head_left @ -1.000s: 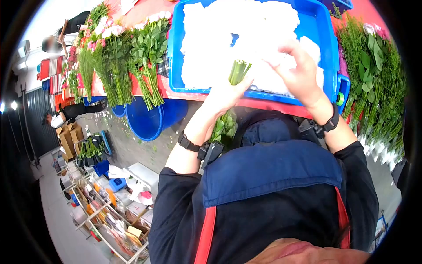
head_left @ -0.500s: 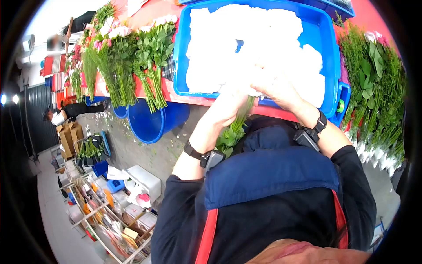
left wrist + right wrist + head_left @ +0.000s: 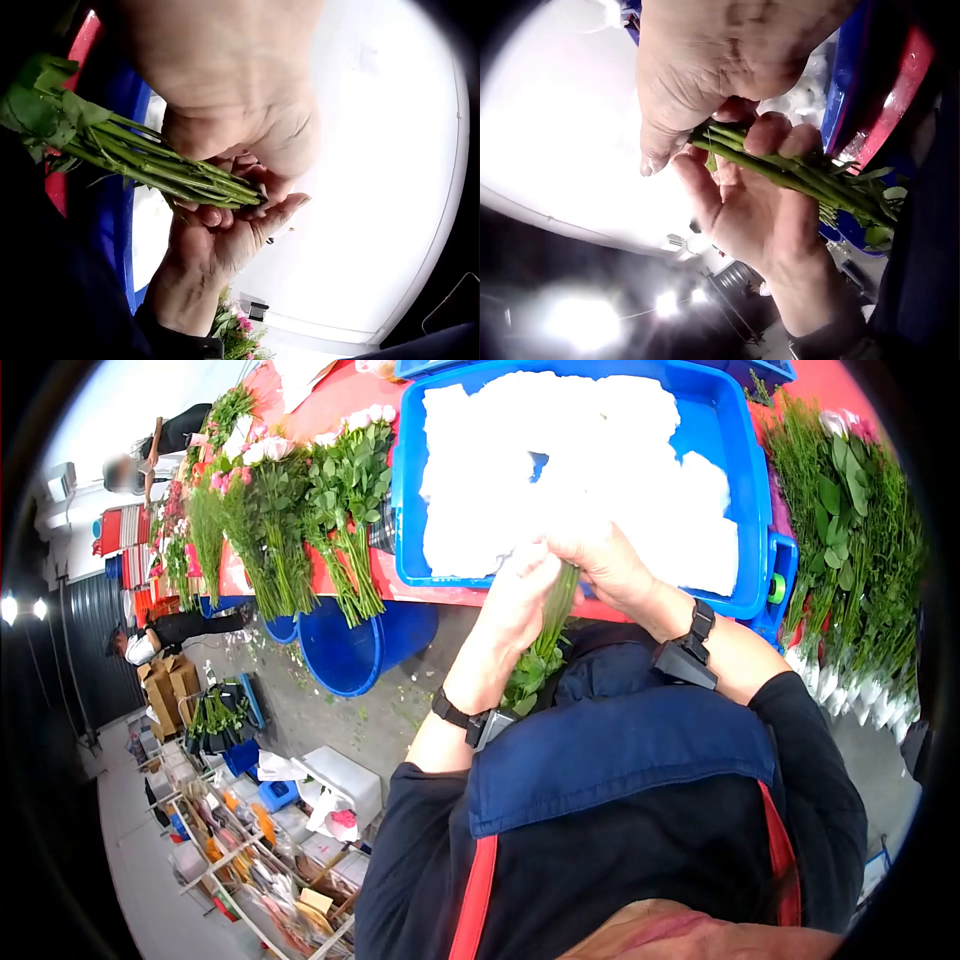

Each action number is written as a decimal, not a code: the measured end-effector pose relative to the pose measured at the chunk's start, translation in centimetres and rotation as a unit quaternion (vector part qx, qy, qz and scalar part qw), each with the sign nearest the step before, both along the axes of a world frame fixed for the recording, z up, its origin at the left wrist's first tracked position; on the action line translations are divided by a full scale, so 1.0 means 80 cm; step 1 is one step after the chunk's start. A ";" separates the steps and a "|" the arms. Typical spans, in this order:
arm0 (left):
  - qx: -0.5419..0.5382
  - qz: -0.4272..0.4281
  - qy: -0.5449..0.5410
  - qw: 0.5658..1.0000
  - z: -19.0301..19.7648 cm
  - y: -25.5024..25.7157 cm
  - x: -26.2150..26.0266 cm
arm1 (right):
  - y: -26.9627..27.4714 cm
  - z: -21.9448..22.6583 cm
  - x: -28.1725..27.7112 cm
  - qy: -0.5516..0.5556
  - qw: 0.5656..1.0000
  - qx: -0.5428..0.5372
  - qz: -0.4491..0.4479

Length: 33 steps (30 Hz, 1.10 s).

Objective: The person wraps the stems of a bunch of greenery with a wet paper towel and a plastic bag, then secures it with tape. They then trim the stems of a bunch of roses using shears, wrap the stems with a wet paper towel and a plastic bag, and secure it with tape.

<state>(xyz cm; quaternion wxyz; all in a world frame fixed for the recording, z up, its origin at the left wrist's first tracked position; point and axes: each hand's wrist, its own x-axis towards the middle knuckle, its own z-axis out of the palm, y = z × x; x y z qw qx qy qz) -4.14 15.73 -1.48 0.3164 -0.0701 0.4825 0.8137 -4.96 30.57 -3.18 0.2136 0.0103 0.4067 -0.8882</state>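
Observation:
A bundle of green stems (image 3: 560, 605) slants between both hands in the head view, leaves low and cut ends high. My left hand (image 3: 515, 600) is wrapped round the stems; its fingers curl over them in the right wrist view (image 3: 769, 225). My right hand (image 3: 612, 568) closes thumb and fingers round the cut ends, seen from its back in the right wrist view (image 3: 720, 60) and from below in the left wrist view (image 3: 199, 259). Fingers partly hide the stem tips. Behind the hands, overexposed white material (image 3: 600, 450) fills much of a blue tray (image 3: 755, 510).
Flower bunches (image 3: 350, 480) lie on the red-covered table (image 3: 345, 385) left of the tray, with more greenery (image 3: 850, 560) to its right. Below the table's edge stands a blue bucket (image 3: 345, 650). A cluttered rack (image 3: 250, 850) is lower left, and people stand far left.
My right hand, earlier raised apart over the tray, has come down and left onto the stem ends. The bundle's cut ends, visible before, are now covered by fingers in the head view.

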 end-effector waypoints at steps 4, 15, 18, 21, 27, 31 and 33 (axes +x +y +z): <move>-0.118 -0.010 0.059 0.991 -0.018 -0.001 0.000 | -0.018 -0.029 -0.006 -0.011 0.999 -0.002 -0.043; -0.322 0.056 0.113 0.938 0.030 -0.067 -0.046 | 0.071 -0.007 -0.128 0.202 0.837 0.508 0.029; -0.357 0.079 0.145 0.920 0.024 -0.080 -0.052 | 0.133 0.008 -0.209 0.353 0.384 0.850 -0.076; -0.370 0.105 0.147 0.911 0.025 -0.085 -0.047 | 0.187 -0.009 -0.287 0.409 0.256 0.854 -0.193; -0.345 0.110 0.098 0.927 0.016 -0.101 -0.035 | 0.216 -0.003 -0.323 0.327 0.265 0.905 -0.063; -0.276 0.122 0.059 0.952 0.026 -0.102 -0.020 | 0.172 0.019 -0.272 0.281 0.587 0.754 -0.090; -0.252 0.113 0.049 0.960 0.019 -0.101 -0.012 | 0.139 0.008 -0.230 0.292 0.710 0.640 -0.040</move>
